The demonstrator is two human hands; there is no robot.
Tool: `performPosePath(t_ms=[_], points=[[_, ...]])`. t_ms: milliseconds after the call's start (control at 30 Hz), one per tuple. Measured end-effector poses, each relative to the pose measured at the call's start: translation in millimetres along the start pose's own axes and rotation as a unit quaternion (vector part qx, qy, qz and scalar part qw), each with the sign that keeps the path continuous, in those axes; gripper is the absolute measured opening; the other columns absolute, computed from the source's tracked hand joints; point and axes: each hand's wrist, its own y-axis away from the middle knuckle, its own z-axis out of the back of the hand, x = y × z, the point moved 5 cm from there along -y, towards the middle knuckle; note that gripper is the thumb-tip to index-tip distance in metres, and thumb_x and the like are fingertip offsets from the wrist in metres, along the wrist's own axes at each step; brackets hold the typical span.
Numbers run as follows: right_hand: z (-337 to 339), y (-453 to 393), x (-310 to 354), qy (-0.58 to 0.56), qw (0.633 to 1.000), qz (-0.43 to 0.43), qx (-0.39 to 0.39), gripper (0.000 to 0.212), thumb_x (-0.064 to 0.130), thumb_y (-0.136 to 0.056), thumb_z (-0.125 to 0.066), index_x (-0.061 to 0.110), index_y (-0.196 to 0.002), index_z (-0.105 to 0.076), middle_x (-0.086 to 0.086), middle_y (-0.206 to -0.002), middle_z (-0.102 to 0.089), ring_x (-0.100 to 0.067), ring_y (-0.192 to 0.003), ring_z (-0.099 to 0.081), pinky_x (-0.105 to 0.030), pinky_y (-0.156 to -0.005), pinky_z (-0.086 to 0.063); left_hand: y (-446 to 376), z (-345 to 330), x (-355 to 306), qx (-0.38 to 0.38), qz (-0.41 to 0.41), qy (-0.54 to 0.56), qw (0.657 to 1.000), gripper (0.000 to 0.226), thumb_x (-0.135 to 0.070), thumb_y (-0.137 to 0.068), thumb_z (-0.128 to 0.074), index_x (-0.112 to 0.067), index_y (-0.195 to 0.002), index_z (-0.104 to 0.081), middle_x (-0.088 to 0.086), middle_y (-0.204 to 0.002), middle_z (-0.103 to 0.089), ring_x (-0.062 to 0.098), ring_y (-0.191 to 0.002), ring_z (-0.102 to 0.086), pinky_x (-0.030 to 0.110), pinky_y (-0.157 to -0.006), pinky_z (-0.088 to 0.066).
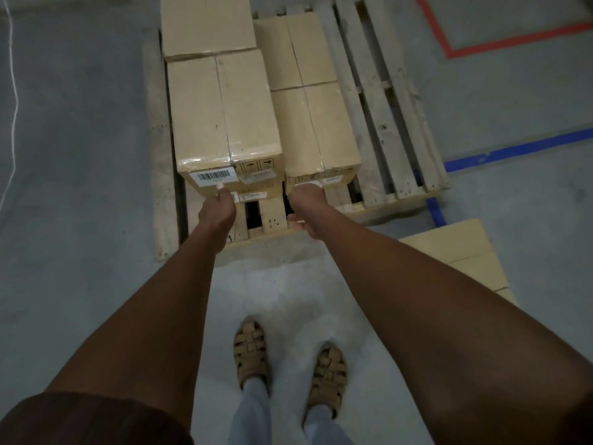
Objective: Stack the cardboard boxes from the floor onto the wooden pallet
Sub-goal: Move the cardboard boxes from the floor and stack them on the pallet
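- The left hand (pixel 218 209) is reaching to the near end of the front left box (pixel 224 123), fingertips touching just under its barcode label (pixel 213 177); can't really tell if it's gripping.
- The right hand (pixel 306 205) is sitting at the near end of the lower box (pixel 316 130) beside it, fingers hidden.
- Both boxes are lying on the pallet (pixel 382 101).
- Another box (pixel 465 252) is waiting on the floor (pixel 80 155), right side.

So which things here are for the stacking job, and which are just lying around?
For the job:
- wooden pallet
- stacked boxes on the pallet
- box on the floor
- left hand, touching the near stack
- right hand, at the lower box

Just there:
- red floor tape
- blue floor tape
- white line
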Motion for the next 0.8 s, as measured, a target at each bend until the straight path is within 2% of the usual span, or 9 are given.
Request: performPosePath(t_ms=[133, 233, 333, 433, 533, 600, 700, 767, 800], points=[[-2.0, -8.3, 1.2, -0.015, 1.000, 0.007, 0.008, 0.046, 0.008, -0.100, -0.045, 0.014, -0.146, -0.048, -0.009, -0.117, -0.056, -0.028, -0.105, -0.064, -0.038, -0.078, -0.055, -13.4, 0.9, -7.5, -0.014, 0.002, 0.028, 1.000, 0.058, -0.049, -0.109, -0.028, -0.012, -0.153, -0.039, 0.014, -0.150, -0.050, 0.036, -0.136, -0.047, 0.053, -0.114, -0.040], [-4.1, -17.4, -0.4, -0.028, 1.000, -0.005, -0.001, 0.045, 0.010, -0.099, -0.045, 0.017, -0.143, -0.050, -0.008, -0.117, -0.057, -0.028, -0.106, -0.063, -0.040, -0.084, -0.056, -29.0, 8.3, -9.9, -0.030, 0.004, 0.026, 0.999, 0.059, -0.049, -0.109, -0.028, -0.009, -0.149, -0.042, 0.016, -0.144, -0.054, 0.034, -0.130, -0.052, 0.049, -0.109, -0.044], [-14.1, -24.6, 1.7, -0.043, 0.999, -0.019, -0.004, 0.042, 0.013, -0.099, -0.048, 0.015, -0.141, -0.051, -0.008, -0.118, -0.058, -0.027, -0.105, -0.064, -0.038, -0.078, -0.057, -44.2, 16.5, -8.9, -0.039, 0.012, 0.044, 0.998, 0.054, -0.045, -0.110, -0.030, -0.010, -0.148, -0.044, 0.013, -0.140, -0.055, 0.029, -0.123, -0.054, 0.042, -0.102, -0.046], [-30.9, -36.3, 13.9, -0.116, 0.993, -0.020, 0.014, 0.046, 0.021, -0.101, -0.052, 0.013, -0.146, -0.043, -0.007, -0.110, -0.055, -0.029, -0.105, -0.059, -0.044, -0.093, -0.056, -57.5, 27.3, -12.6, -0.052, 0.057, 0.132, 0.988, 0.051, -0.045, -0.109, -0.034, -0.012, -0.147, -0.043, 0.008, -0.120, -0.054, 0.023, -0.104, -0.050, 0.040, -0.094, -0.047], [-49.6, -51.0, 31.7, -0.200, 0.980, -0.017, 0.011, 0.065, 0.033, -0.101, -0.057, 0.015, -0.157, -0.027, -0.014, -0.143, -0.046, -0.034, -0.113, -0.055, -0.045, -0.101, -0.053, -79.7, 40.4, -14.6, -0.042, 0.112, 0.206, 0.971, 0.053, -0.051, -0.107, -0.038, -0.014, -0.145, -0.044, 0.007, -0.106, -0.054, 0.025, -0.104, -0.054, 0.048, -0.099, -0.050], [-55.5, -59.0, 37.8, -0.246, 0.969, -0.005, 0.001, 0.076, 0.035, -0.100, -0.059, 0.022, -0.161, -0.016, -0.013, -0.157, -0.034, -0.037, -0.127, -0.052, -0.045, -0.103, -0.051, -93.4, 45.6, -14.9, -0.023, 0.119, 0.230, 0.966, 0.056, -0.055, -0.104, -0.042, -0.014, -0.141, -0.048, 0.010, -0.113, -0.064, 0.028, -0.109, -0.062, 0.049, -0.087, -0.056], [-69.3, -75.2, 42.7, -0.293, 0.956, 0.007, -0.001, 0.084, 0.034, -0.098, -0.063, 0.029, -0.162, -0.009, -0.011, -0.162, -0.027, -0.037, -0.137, -0.045, -0.046, -0.107, -0.048, -115.1, 53.1, -18.6, -0.036, 0.105, 0.264, 0.958, 0.050, -0.050, -0.104, -0.046, -0.014, -0.138, -0.049, 0.014, -0.117, -0.069, 0.027, -0.100, -0.071, 0.039, -0.070, -0.058], [-76.6, -83.5, 46.0, -0.303, 0.953, 0.008, -0.006, 0.081, 0.032, -0.097, -0.066, 0.024, -0.160, -0.017, -0.012, -0.159, -0.032, -0.034, -0.134, -0.048, -0.046, -0.107, -0.047, -119.6, 54.2, -23.1, -0.066, 0.095, 0.281, 0.953, 0.043, -0.045, -0.105, -0.048, -0.013, -0.133, -0.050, 0.013, -0.111, -0.069, 0.024, -0.091, -0.072, 0.032, -0.064, -0.058], [-78.8, -85.4, 49.7, -0.302, 0.953, 0.010, -0.013, 0.076, 0.030, -0.096, -0.067, 0.017, -0.158, -0.026, -0.014, -0.152, -0.041, -0.030, -0.126, -0.052, -0.045, -0.108, -0.047, -120.1, 53.3, -24.9, -0.077, 0.095, 0.285, 0.951, 0.041, -0.043, -0.105, -0.048, -0.012, -0.132, -0.050, 0.013, -0.109, -0.069, 0.021, -0.084, -0.071, 0.028, -0.059, -0.057]])
